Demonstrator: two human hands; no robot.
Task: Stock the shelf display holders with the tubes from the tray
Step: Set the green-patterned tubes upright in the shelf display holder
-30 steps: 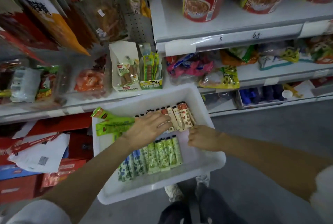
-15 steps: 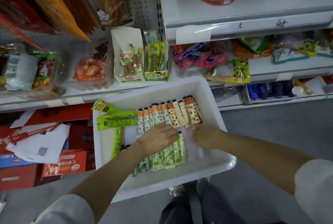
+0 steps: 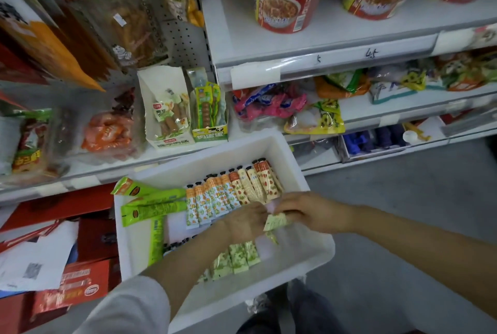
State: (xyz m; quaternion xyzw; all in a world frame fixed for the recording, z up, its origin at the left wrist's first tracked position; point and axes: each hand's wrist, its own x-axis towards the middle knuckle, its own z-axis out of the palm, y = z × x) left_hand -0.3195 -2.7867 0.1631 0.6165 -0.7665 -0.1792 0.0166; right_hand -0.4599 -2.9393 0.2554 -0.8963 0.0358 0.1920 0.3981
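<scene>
Both hands meet over the white tray (image 3: 317,258), sharing one pale tube (image 3: 277,222).

Head view: the left hand (image 3: 246,222) reaches in from the near-left, forearm slanting across the tray, its fingers bent at the tube's left end; the picture is blurred there, so whether its grip closes on the tube cannot be told. The right hand (image 3: 306,211) comes from the right, knuckles up, fingers curled in a narrow grip round the tube's other end, just above the tray's middle. Behind the hands, at the tray's far wall, lies a row of about ten orange-capped tubes (image 3: 234,189). Nearer, three green-patterned tubes (image 3: 238,258) show clearly beyond the left forearm. At the tray's left side lie four bright green tubes (image 3: 153,208). Two open display boxes (image 3: 168,107) stand on the shelf just behind the tray.
</scene>
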